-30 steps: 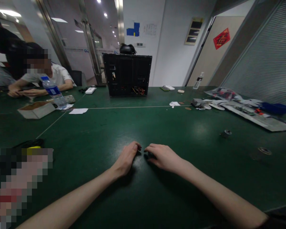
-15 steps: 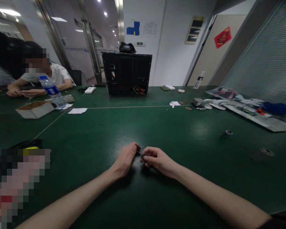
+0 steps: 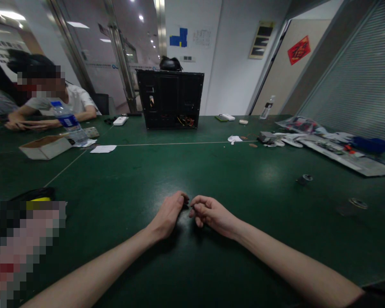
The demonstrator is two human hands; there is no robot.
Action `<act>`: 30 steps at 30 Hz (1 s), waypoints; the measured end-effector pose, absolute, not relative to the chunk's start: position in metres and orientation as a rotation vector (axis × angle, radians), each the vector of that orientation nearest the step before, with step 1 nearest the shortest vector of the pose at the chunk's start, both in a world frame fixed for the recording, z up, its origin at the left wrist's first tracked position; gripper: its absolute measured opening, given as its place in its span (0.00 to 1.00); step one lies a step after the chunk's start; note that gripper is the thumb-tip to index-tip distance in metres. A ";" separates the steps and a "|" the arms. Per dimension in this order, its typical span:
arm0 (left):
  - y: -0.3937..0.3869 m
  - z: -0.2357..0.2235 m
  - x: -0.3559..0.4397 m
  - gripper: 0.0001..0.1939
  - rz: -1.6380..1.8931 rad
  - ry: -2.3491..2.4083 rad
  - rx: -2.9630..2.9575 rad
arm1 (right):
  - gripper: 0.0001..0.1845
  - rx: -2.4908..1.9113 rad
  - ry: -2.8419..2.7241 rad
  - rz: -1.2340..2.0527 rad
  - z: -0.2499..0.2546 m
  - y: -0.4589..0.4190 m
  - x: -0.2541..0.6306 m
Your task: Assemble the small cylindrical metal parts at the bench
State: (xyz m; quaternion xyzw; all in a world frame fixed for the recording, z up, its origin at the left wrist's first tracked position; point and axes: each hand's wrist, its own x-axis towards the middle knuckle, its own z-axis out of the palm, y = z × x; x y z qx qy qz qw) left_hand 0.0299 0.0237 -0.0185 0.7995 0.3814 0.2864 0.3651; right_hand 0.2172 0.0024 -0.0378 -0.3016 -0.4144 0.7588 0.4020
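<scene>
Green workbench (image 3: 231, 171), black computer case (image 3: 170, 99) ahead, water bottle (image 3: 67, 122) left

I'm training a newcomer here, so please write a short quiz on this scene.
1. True or false: the black computer case stands on the table.
2. What lies just right of the cardboard box in this view? A) a paper B) a keyboard C) a mug
3. Which is nearer the co-worker: the left hand or the right hand?

Key: 1. True 2. A 3. The left hand
</scene>
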 end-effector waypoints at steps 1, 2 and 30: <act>0.024 -0.018 0.030 0.25 0.734 0.983 2.059 | 0.17 -0.767 -1.044 1.920 -0.038 0.003 0.217; 0.024 -0.017 0.030 0.25 0.732 0.988 2.062 | 0.18 -0.768 -1.039 1.925 -0.039 0.003 0.218; 0.022 -0.013 0.030 0.25 0.627 1.057 2.160 | 0.13 -0.781 -1.030 1.882 -0.036 0.002 0.218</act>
